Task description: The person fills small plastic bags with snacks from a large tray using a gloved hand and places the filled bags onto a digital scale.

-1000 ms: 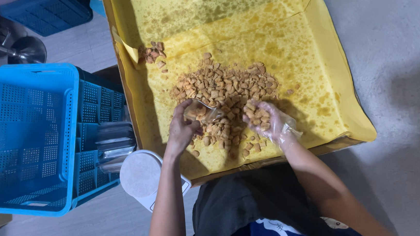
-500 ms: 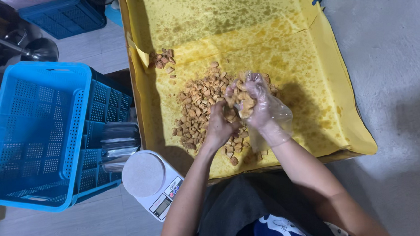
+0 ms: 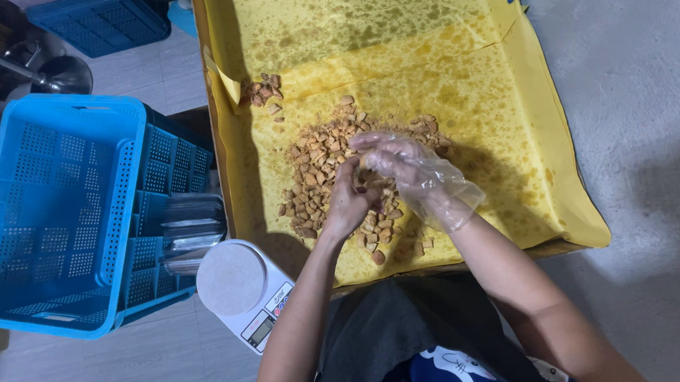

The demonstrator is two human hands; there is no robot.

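The bare left hand and the right hand, in a clear plastic glove, met over the heap of fried brown pieces on the yellow oil-stained paper; both sets of fingers curled around pieces; a white scale and blue crate stood beside the tray.

My right hand wears a loose, clear plastic glove; my left hand is bare. Both forearms are sleeveless.

Shallow tray lined with oil-stained yellow paper; fried brown pieces heaped on paper.
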